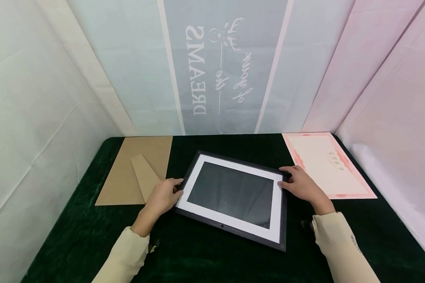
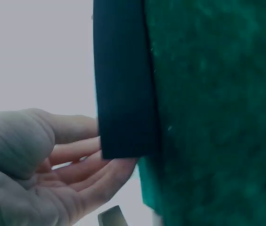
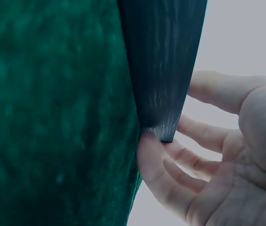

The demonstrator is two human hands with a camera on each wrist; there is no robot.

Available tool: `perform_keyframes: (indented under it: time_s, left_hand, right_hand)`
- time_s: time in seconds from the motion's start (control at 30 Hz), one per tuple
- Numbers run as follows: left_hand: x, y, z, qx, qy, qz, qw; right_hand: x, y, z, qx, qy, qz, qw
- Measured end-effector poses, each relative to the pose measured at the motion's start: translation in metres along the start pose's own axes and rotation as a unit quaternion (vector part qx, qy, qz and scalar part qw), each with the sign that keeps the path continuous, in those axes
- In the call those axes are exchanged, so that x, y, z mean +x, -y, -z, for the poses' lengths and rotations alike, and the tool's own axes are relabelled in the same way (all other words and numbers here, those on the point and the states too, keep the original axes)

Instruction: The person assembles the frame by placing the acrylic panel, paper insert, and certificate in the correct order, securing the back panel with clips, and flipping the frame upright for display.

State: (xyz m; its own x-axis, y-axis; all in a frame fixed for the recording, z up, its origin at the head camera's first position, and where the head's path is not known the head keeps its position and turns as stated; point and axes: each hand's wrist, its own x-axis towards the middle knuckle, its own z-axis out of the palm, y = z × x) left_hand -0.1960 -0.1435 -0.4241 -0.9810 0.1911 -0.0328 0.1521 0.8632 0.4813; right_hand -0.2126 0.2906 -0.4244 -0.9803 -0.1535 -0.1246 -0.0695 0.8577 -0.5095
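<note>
A black picture frame (image 1: 230, 201) with a white mat and a dark, glossy centre sits askew in the middle of the head view. My left hand (image 1: 164, 195) holds its left side, thumb and fingers at the border. On the opposite side, my right hand (image 1: 301, 183) grips near the far right corner, thumb on the front border. In the left wrist view, the dark frame edge (image 2: 126, 84) passes between the thumb and curled fingers. The right wrist view shows fingers (image 3: 159, 174) bent around the end of the frame's side (image 3: 163, 66).
A brown backing board (image 1: 117, 177) with a narrow stand flap (image 1: 145, 175) lies left on the dark green cloth (image 1: 205, 259). At the right is a pink-bordered paper sheet (image 1: 322, 165), close to my right hand. Pale curtains (image 1: 226, 67) enclose the table's back and sides.
</note>
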Motion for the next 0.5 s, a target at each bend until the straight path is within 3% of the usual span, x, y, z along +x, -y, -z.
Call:
perform_keyframes:
  time_s: [0.23, 0.37, 0.5]
  left_hand:
    - [-0.0017, 0.0006, 0.0076, -0.006, 0.075, 0.005, 0.9972]
    - [-0.0006, 0.0029, 0.0081, -0.015, 0.079, 0.008, 0.9968]
    - [0.0004, 0.0048, 0.0067, -0.024, 0.071, 0.009, 0.9972]
  right_hand:
    - [-0.0006, -0.0062, 0.0007, 0.001, -0.013, 0.021, 1.0]
    - [-0.0013, -0.0082, -0.0006, 0.007, -0.005, 0.068, 0.998]
    - [-0.003, -0.0107, -0.0002, 0.009, 0.034, 0.113, 0.993]
